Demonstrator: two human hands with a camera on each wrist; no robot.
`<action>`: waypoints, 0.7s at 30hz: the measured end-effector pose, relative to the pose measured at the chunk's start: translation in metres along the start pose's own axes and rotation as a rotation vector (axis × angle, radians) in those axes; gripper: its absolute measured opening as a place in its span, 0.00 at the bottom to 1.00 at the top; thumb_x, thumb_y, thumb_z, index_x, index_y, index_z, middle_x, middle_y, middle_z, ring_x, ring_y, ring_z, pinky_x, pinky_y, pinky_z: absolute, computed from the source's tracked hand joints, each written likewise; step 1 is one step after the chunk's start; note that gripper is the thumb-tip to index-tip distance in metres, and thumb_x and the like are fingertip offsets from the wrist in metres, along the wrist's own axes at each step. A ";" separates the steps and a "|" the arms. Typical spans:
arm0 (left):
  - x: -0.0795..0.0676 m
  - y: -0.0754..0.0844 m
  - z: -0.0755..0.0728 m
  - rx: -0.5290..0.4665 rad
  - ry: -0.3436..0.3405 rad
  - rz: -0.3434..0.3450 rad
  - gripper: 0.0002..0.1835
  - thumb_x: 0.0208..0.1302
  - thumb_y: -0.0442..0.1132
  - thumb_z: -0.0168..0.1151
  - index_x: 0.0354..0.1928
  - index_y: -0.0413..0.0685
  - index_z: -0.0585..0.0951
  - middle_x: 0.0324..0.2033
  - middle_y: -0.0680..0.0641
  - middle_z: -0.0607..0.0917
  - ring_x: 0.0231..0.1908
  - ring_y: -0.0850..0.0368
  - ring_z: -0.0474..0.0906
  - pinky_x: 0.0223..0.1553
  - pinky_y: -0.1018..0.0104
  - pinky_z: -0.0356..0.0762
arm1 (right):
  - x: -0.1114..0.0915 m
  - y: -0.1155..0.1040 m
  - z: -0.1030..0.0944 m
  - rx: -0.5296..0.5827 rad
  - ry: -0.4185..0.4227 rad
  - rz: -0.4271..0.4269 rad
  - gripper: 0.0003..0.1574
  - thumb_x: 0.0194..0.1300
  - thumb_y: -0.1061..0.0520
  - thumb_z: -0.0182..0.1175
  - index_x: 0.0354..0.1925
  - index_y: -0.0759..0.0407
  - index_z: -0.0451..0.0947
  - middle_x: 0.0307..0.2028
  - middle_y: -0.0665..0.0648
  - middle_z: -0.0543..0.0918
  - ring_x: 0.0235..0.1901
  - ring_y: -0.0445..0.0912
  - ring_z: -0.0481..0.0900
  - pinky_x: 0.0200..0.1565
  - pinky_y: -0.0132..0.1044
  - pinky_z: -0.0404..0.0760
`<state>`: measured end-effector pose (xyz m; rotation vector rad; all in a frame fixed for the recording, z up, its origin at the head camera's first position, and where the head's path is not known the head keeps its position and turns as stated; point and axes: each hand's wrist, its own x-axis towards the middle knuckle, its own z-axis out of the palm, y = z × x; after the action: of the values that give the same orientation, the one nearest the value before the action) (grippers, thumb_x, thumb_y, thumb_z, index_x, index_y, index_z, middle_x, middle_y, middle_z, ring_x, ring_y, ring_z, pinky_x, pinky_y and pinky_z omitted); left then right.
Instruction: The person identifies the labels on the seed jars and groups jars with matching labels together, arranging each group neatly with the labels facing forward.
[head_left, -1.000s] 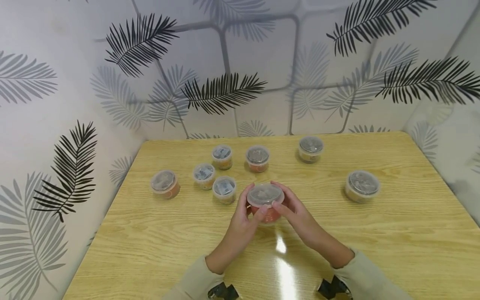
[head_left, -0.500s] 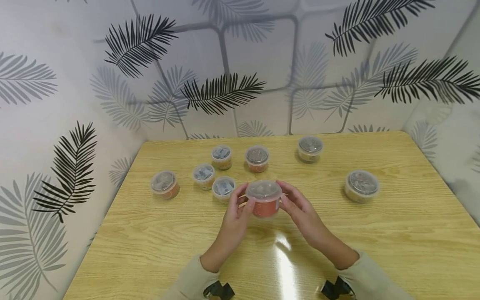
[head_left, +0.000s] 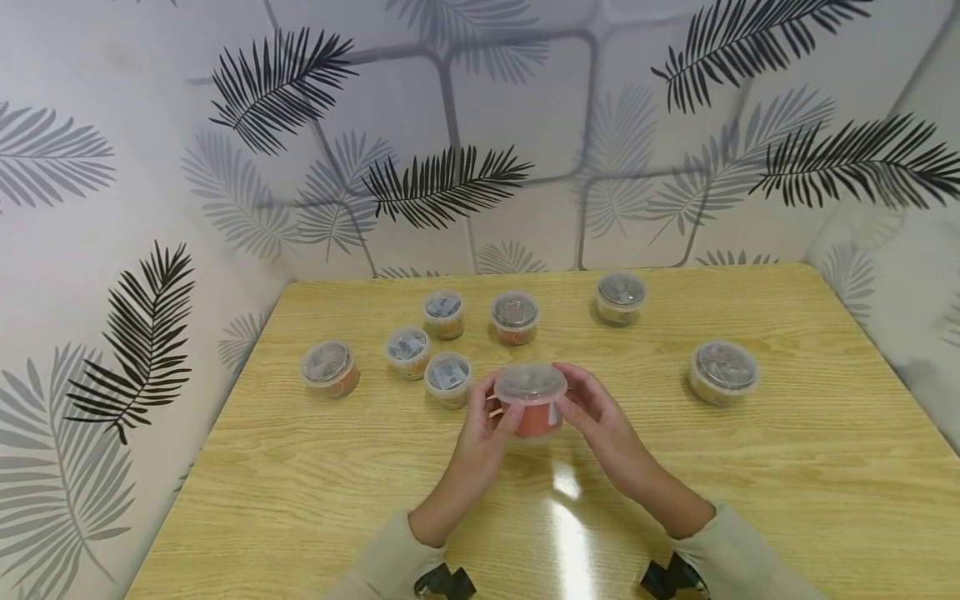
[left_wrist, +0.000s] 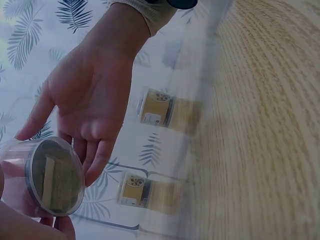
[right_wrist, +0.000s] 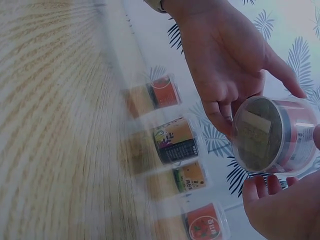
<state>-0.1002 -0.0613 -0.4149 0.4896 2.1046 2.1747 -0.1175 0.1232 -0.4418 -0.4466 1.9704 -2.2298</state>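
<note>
Held between both hands above the table is a round plastic tub (head_left: 536, 421) with a red label and a clear lid. My left hand (head_left: 483, 442) grips its left side, thumb at the front and fingers behind. On the other side my right hand (head_left: 618, 446) holds it with thumb and fingers. Seen from below in the left wrist view, the tub's clear base (left_wrist: 57, 180) shows dark contents with a pale strip. The right wrist view shows the tub (right_wrist: 297, 132) with a barcode on its side. Several small tubs, one of them (head_left: 448, 379), stand just beyond my left hand.
Other lidded tubs stand about the wooden table (head_left: 315, 500): a red-orange tub (head_left: 330, 369) at left, a red tub (head_left: 515, 317) at the back, a yellowish tub (head_left: 621, 298) at back right and a yellowish tub (head_left: 724, 372) at right. A patterned wall (head_left: 517, 108) rises behind.
The tub has come up off the table and turned, so a white patch now shows at its front right. It dipped slightly in the last half second. The other tubs have not moved.
</note>
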 end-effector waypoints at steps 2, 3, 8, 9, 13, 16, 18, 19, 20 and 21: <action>0.000 0.001 0.002 0.006 -0.007 0.004 0.27 0.70 0.35 0.48 0.66 0.35 0.53 0.58 0.40 0.63 0.54 0.51 0.63 0.54 0.63 0.66 | 0.000 0.001 0.000 0.000 -0.026 0.022 0.31 0.71 0.57 0.49 0.68 0.58 0.54 0.63 0.59 0.63 0.61 0.50 0.62 0.60 0.44 0.64; 0.000 0.001 0.002 0.014 -0.012 0.005 0.28 0.70 0.35 0.49 0.66 0.35 0.53 0.58 0.40 0.63 0.54 0.51 0.63 0.54 0.62 0.66 | 0.000 0.001 0.000 0.002 -0.042 0.032 0.31 0.71 0.57 0.49 0.69 0.58 0.53 0.64 0.59 0.62 0.63 0.51 0.60 0.61 0.47 0.61; -0.002 0.003 0.004 0.036 -0.033 -0.005 0.30 0.69 0.38 0.51 0.67 0.34 0.52 0.57 0.39 0.66 0.54 0.53 0.64 0.54 0.62 0.66 | -0.002 0.002 0.000 0.049 -0.121 0.060 0.35 0.72 0.56 0.47 0.71 0.57 0.46 0.68 0.59 0.54 0.68 0.52 0.50 0.63 0.45 0.55; -0.002 0.003 0.004 0.039 -0.038 -0.012 0.31 0.69 0.39 0.51 0.67 0.35 0.52 0.57 0.40 0.66 0.54 0.54 0.63 0.54 0.62 0.66 | -0.002 0.001 0.000 0.062 -0.133 0.058 0.35 0.72 0.56 0.46 0.71 0.58 0.46 0.69 0.59 0.53 0.68 0.52 0.49 0.63 0.42 0.56; -0.001 -0.003 0.001 0.036 -0.056 -0.025 0.32 0.70 0.43 0.50 0.68 0.36 0.51 0.58 0.40 0.65 0.55 0.51 0.63 0.54 0.61 0.66 | -0.003 -0.001 0.000 0.082 -0.137 0.049 0.35 0.72 0.57 0.46 0.71 0.59 0.46 0.69 0.60 0.53 0.68 0.52 0.49 0.60 0.31 0.61; 0.002 -0.016 -0.003 0.027 -0.054 -0.039 0.32 0.71 0.45 0.49 0.69 0.41 0.51 0.59 0.43 0.64 0.56 0.50 0.63 0.54 0.61 0.67 | -0.004 -0.003 -0.001 0.050 -0.112 0.043 0.34 0.72 0.56 0.47 0.71 0.59 0.48 0.68 0.61 0.56 0.67 0.52 0.53 0.59 0.30 0.63; 0.005 -0.024 -0.006 0.021 -0.041 -0.043 0.30 0.71 0.45 0.48 0.69 0.44 0.51 0.60 0.45 0.63 0.58 0.51 0.63 0.54 0.61 0.67 | -0.005 -0.004 -0.002 0.017 -0.087 0.037 0.32 0.72 0.55 0.46 0.70 0.58 0.51 0.67 0.60 0.58 0.65 0.51 0.56 0.58 0.32 0.65; 0.006 -0.028 -0.008 0.020 -0.030 -0.042 0.29 0.72 0.45 0.47 0.69 0.46 0.52 0.60 0.46 0.62 0.58 0.52 0.63 0.55 0.61 0.67 | -0.005 -0.004 -0.003 0.009 -0.072 0.035 0.32 0.73 0.54 0.46 0.70 0.58 0.52 0.66 0.60 0.59 0.64 0.51 0.58 0.58 0.33 0.65; 0.006 -0.030 -0.009 0.019 -0.018 -0.035 0.28 0.72 0.45 0.46 0.69 0.47 0.53 0.60 0.47 0.62 0.58 0.52 0.64 0.55 0.61 0.67 | -0.005 -0.004 -0.004 0.010 -0.058 0.030 0.31 0.73 0.53 0.46 0.69 0.58 0.54 0.66 0.60 0.60 0.63 0.51 0.60 0.58 0.34 0.66; 0.007 -0.032 -0.010 0.020 -0.008 -0.027 0.26 0.73 0.46 0.45 0.68 0.48 0.54 0.60 0.47 0.62 0.58 0.52 0.64 0.55 0.61 0.68 | -0.005 -0.005 -0.005 0.016 -0.044 0.025 0.30 0.73 0.52 0.45 0.69 0.59 0.55 0.65 0.60 0.61 0.62 0.50 0.62 0.58 0.35 0.67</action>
<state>-0.1148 -0.0677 -0.4448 0.4684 2.1181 2.1358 -0.1137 0.1303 -0.4384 -0.4629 1.9249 -2.1994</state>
